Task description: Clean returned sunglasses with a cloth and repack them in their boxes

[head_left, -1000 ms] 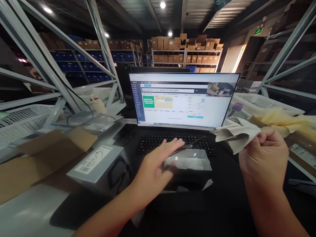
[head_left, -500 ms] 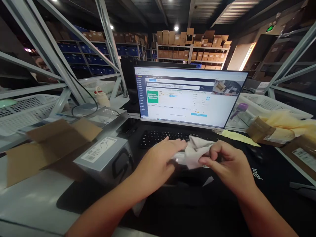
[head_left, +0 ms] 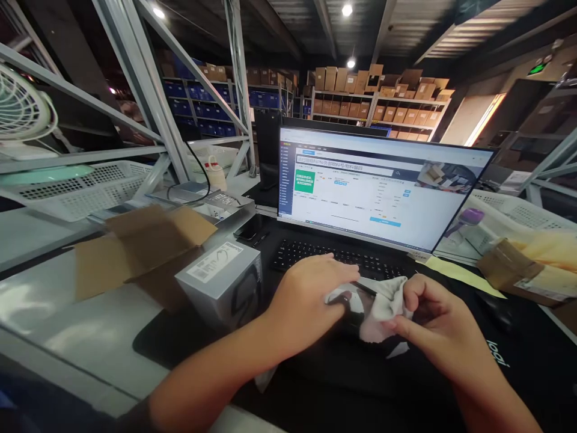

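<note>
My left hand (head_left: 311, 297) is closed around a dark, glossy item (head_left: 356, 304) with a pale part; its kind is hard to make out, and the hand covers much of it. Between the thumb and fingers of my right hand (head_left: 437, 319) is a crumpled off-white cloth (head_left: 385, 307), pressed against the right end of that item. Both hands are over the black desk mat (head_left: 383, 391), in front of the keyboard (head_left: 295, 254). Left of my left hand stands a grey product box (head_left: 220, 279) with a white label showing a curved loop.
Behind the keyboard stands a lit monitor (head_left: 351, 186). On the left lie an opened cardboard box (head_left: 144, 240) and a white perforated basket (head_left: 90, 189). A mouse (head_left: 496, 310), yellow paper (head_left: 464, 275) and a carton with yellow wrapping (head_left: 509, 270) are at the right.
The view has swung left, bringing a fan into sight. My right hand and the cloth have shifted slightly along the item, and more of its dark surface shows beside my left thumb.
</note>
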The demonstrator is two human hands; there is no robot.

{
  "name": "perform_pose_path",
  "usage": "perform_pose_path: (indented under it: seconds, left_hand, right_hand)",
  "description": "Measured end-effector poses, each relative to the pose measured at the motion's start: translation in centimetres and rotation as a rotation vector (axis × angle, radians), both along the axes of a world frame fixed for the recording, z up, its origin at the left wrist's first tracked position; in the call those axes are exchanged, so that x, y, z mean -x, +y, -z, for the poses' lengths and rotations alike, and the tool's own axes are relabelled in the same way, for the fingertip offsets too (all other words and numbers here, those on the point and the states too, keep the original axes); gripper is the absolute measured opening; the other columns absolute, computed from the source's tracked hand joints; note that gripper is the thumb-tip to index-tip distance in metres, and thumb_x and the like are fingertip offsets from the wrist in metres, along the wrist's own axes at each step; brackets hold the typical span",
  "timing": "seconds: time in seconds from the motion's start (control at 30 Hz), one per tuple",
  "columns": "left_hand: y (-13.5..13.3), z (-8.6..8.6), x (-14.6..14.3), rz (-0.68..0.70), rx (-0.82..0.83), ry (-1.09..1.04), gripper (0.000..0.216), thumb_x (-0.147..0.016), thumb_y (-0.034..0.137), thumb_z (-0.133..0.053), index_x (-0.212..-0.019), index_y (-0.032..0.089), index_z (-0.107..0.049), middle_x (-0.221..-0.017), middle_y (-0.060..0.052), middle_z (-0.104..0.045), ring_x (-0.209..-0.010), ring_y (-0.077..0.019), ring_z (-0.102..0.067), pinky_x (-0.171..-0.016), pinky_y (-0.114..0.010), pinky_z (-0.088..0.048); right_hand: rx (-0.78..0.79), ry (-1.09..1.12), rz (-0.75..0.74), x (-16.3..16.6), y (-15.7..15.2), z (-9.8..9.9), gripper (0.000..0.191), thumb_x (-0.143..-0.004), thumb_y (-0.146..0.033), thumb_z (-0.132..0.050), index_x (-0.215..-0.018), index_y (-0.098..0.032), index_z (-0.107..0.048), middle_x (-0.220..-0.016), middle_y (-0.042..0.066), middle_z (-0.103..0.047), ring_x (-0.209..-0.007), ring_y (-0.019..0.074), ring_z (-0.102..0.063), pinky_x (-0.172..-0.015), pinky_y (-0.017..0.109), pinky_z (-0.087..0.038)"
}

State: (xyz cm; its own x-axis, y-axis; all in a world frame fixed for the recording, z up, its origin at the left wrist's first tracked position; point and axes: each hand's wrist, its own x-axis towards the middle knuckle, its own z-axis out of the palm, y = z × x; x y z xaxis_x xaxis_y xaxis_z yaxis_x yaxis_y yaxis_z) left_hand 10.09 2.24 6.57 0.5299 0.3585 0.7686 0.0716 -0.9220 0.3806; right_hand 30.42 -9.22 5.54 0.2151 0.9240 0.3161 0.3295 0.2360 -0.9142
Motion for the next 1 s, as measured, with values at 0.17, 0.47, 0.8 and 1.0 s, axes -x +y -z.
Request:
perform_pose_path:
  seconds: [0.17,0.47,0.8,1.0]
  left_hand:
    - [0.0,-1.2,0.6,-0.041,0.171,0.15,0.066,-0.074,0.01,-0.072,-0.137,0.024,-0.058,-0.142,-0.006,-0.063,-0.133,-0.0256,-0.058,-0.119,-0.046,-0.042]
    - [1.9,-1.7,1.5,0.091,0.298,0.158,0.067,-0.064,0.031,-0.093,-0.127,0.027,-0.07,-0.125,-0.007,-0.073,-0.118,-0.0288,-0.068,-0.105,-0.042,-0.054]
    - [1.9,-2.0,2.0,0.269,0.242,0.123,0.073,-0.06,0.039,-0.095,-0.128,0.028,-0.07,-0.119,-0.005,-0.076,-0.116,-0.0278,-0.069,-0.108,-0.037,-0.052]
    - [1.7,-1.9,1.9,0.28,0.175,0.083,0.071,-0.062,0.036,-0.094,-0.129,0.026,-0.07,-0.115,-0.007,-0.077,-0.113,-0.0276,-0.071,-0.105,-0.036,-0.055]
  right_hand:
    - [-0.006,0.207,0.006,-1.6,0.2,0.2,0.041,-0.072,-0.027,-0.089,-0.075,-0.022,-0.048,-0.066,-0.002,-0.056,-0.057,0.0121,-0.049,-0.049,0.019,-0.042]
    - [-0.034,0.421,-0.122,-2.7,0.5,-0.3,0.04,-0.076,-0.026,-0.087,-0.076,-0.022,-0.047,-0.067,-0.001,-0.055,-0.057,0.0124,-0.049,-0.052,0.022,-0.044]
    - [0.03,0.503,-0.182,-2.4,0.7,-0.3,0.047,-0.071,-0.028,-0.09,-0.072,-0.02,-0.044,-0.063,-0.003,-0.05,-0.056,0.0114,-0.045,-0.052,0.02,-0.039]
    - [0.047,0.507,-0.164,-2.6,0.7,0.0,0.047,-0.07,-0.026,-0.09,-0.071,-0.02,-0.044,-0.063,-0.003,-0.05,-0.056,0.0119,-0.044,-0.052,0.021,-0.04]
